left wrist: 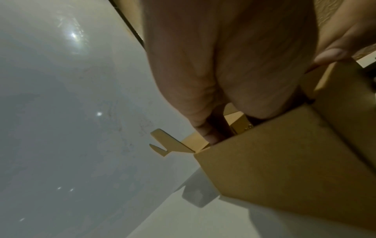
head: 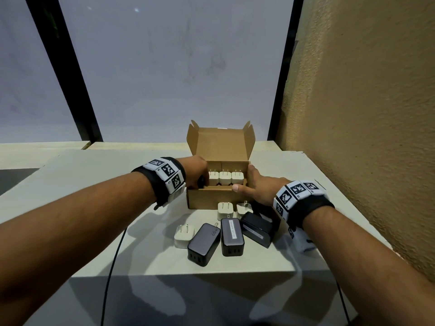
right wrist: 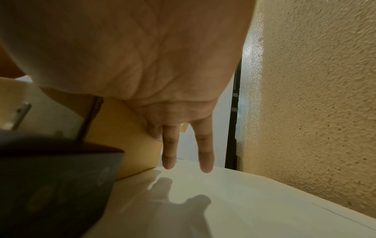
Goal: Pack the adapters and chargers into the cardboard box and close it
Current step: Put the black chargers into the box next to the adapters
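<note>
The open cardboard box (head: 211, 201) stands mid-table with its lid upright, and three white adapters (head: 224, 180) sit in a row inside. My left hand (head: 197, 172) reaches in at the left end, its fingers curled round the leftmost adapter. In the left wrist view those fingers (left wrist: 209, 136) dip behind the box wall (left wrist: 284, 169). My right hand (head: 256, 187) lies against the box's right side with its thumb on the front rim. Its fingers (right wrist: 168, 153) hang straight beside the box wall (right wrist: 126, 136). Three more white adapters (head: 225, 209) and three black chargers (head: 231, 236) lie loose in front of the box.
The pale table (head: 94, 184) ends in a front edge just behind the chargers. A rough tan wall (head: 364, 114) runs close along the right. A thin black cable (head: 113, 267) hangs off the front left. One black charger (right wrist: 50, 177) sits right under my right wrist.
</note>
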Demonstrator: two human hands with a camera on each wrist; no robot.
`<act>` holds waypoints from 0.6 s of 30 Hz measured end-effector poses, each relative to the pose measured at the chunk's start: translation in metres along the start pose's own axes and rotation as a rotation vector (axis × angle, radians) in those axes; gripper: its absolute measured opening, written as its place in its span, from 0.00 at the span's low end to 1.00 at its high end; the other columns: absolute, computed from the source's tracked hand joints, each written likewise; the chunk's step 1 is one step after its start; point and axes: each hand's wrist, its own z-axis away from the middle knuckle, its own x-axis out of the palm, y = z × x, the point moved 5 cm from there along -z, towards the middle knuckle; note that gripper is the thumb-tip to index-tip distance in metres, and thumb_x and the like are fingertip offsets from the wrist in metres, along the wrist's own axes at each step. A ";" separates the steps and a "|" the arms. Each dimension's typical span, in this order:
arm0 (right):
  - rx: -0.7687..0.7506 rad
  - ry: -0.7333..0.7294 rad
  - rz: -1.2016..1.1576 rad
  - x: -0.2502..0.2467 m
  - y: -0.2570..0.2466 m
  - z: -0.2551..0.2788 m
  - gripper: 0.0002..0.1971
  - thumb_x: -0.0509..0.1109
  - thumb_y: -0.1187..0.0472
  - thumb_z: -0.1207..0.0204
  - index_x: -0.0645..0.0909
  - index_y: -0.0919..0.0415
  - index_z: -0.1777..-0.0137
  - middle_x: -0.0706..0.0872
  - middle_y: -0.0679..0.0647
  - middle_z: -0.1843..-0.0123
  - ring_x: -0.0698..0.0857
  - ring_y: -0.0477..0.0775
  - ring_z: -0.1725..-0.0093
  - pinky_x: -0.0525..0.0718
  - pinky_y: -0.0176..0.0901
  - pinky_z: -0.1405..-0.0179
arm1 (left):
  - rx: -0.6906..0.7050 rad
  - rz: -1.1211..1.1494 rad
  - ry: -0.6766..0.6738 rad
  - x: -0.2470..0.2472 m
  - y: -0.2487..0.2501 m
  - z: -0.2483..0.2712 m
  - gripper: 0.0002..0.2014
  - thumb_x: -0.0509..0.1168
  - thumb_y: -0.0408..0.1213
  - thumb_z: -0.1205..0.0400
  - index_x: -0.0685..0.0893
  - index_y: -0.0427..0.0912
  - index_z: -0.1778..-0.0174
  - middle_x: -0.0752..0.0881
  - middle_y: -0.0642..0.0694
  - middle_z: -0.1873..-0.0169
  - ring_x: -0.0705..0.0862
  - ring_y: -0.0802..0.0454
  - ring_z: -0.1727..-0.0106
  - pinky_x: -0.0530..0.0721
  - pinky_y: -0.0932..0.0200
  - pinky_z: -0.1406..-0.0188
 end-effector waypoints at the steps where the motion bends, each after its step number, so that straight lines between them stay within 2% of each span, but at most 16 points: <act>1: -0.002 0.002 0.002 0.000 0.000 0.000 0.59 0.45 0.13 0.45 0.41 0.43 0.15 0.64 0.54 0.14 0.71 0.64 0.21 0.69 0.63 0.23 | -0.006 -0.050 0.016 0.000 -0.001 0.000 0.16 0.70 0.37 0.20 0.86 0.53 0.37 0.87 0.51 0.43 0.80 0.49 0.39 0.72 0.64 0.49; 3: -0.001 0.003 0.003 0.000 -0.001 0.000 0.59 0.45 0.13 0.45 0.42 0.42 0.15 0.63 0.54 0.14 0.71 0.64 0.20 0.69 0.63 0.23 | -0.042 -0.145 0.050 -0.001 -0.003 0.002 0.15 0.69 0.47 0.20 0.85 0.62 0.37 0.84 0.57 0.43 0.71 0.47 0.37 0.66 0.59 0.48; 5: 0.005 -0.005 0.002 0.000 -0.001 0.000 0.58 0.45 0.13 0.45 0.41 0.42 0.15 0.63 0.54 0.14 0.71 0.64 0.21 0.69 0.63 0.23 | -0.062 -0.164 0.040 0.002 -0.008 0.002 0.15 0.67 0.52 0.20 0.84 0.66 0.37 0.82 0.60 0.41 0.66 0.47 0.35 0.63 0.55 0.46; 9: 0.017 -0.014 0.017 0.000 0.000 0.001 0.53 0.48 0.17 0.35 0.40 0.43 0.15 0.64 0.54 0.14 0.73 0.64 0.22 0.70 0.62 0.24 | -0.091 -0.138 0.045 0.005 -0.011 0.005 0.16 0.65 0.52 0.19 0.81 0.66 0.34 0.82 0.59 0.39 0.65 0.46 0.34 0.62 0.54 0.46; 12: 0.025 -0.006 0.027 -0.002 0.000 0.003 0.52 0.49 0.18 0.33 0.40 0.44 0.14 0.64 0.54 0.14 0.72 0.64 0.21 0.69 0.62 0.23 | -0.127 -0.089 0.054 0.004 -0.010 0.006 0.21 0.64 0.49 0.18 0.76 0.62 0.28 0.83 0.53 0.38 0.65 0.44 0.32 0.65 0.51 0.40; 14: 0.018 -0.009 0.013 -0.002 -0.001 0.003 0.53 0.49 0.18 0.34 0.40 0.45 0.14 0.64 0.54 0.14 0.72 0.64 0.21 0.69 0.62 0.23 | -0.145 -0.058 0.058 0.003 -0.012 0.007 0.20 0.65 0.49 0.19 0.79 0.61 0.30 0.84 0.52 0.40 0.66 0.44 0.32 0.64 0.50 0.38; 16: 0.010 -0.019 -0.005 -0.002 -0.002 0.004 0.54 0.49 0.17 0.35 0.39 0.45 0.14 0.66 0.55 0.15 0.73 0.64 0.22 0.69 0.62 0.23 | -0.142 -0.028 0.052 0.003 -0.014 0.007 0.16 0.66 0.50 0.20 0.83 0.61 0.35 0.85 0.55 0.43 0.66 0.45 0.33 0.63 0.51 0.40; 18: 0.015 -0.017 -0.001 -0.002 -0.001 0.004 0.54 0.50 0.18 0.34 0.39 0.45 0.14 0.67 0.55 0.15 0.74 0.65 0.23 0.70 0.62 0.24 | -0.138 -0.009 0.040 0.006 -0.014 0.007 0.15 0.66 0.50 0.19 0.84 0.62 0.36 0.85 0.56 0.44 0.66 0.46 0.33 0.61 0.52 0.43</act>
